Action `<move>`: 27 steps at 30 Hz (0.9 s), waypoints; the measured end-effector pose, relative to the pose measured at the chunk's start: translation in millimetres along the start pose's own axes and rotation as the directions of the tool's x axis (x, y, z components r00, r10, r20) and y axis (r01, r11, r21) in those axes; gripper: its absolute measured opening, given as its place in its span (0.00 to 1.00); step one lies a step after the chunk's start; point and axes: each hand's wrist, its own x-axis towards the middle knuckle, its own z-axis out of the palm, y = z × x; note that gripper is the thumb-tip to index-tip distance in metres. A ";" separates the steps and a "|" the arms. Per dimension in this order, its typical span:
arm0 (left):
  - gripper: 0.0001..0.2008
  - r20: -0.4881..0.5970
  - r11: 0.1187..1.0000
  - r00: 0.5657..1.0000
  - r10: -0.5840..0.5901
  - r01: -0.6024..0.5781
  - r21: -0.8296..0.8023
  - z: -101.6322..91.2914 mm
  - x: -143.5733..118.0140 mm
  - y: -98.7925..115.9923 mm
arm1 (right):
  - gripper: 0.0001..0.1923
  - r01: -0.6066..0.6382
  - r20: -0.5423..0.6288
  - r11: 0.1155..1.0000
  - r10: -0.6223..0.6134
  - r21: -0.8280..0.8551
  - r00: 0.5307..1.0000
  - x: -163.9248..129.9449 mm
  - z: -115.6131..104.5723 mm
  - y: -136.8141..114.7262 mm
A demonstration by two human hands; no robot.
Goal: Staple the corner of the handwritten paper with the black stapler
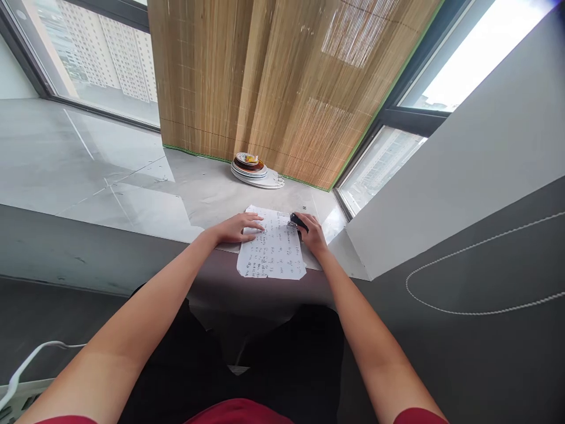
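Sheets of white paper with handwriting (276,253) lie on the window sill, their lower edge reaching past the sill's front. My left hand (238,228) rests on the left edge of the paper, fingers spread apart. At the upper right edge of the paper, my right hand (313,232) is closed around a small black stapler (299,221). The stapler's metal end lies over the paper's edge. Whether it is pressed down cannot be made out.
Behind the paper stands a stack of plates (253,175) with a small yellow item on top. A bamboo blind (265,76) hangs behind it. Windows flank both sides. A beaded cord (408,285) loops at the right, and a white cable (22,368) runs at lower left.
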 end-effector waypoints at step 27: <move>0.20 0.093 1.000 0.996 0.010 -0.011 0.015 0.0 0.4 -0.4 | 0.29 -0.036 0.057 0.982 0.047 -0.185 0.997 30.1 32.6 4.4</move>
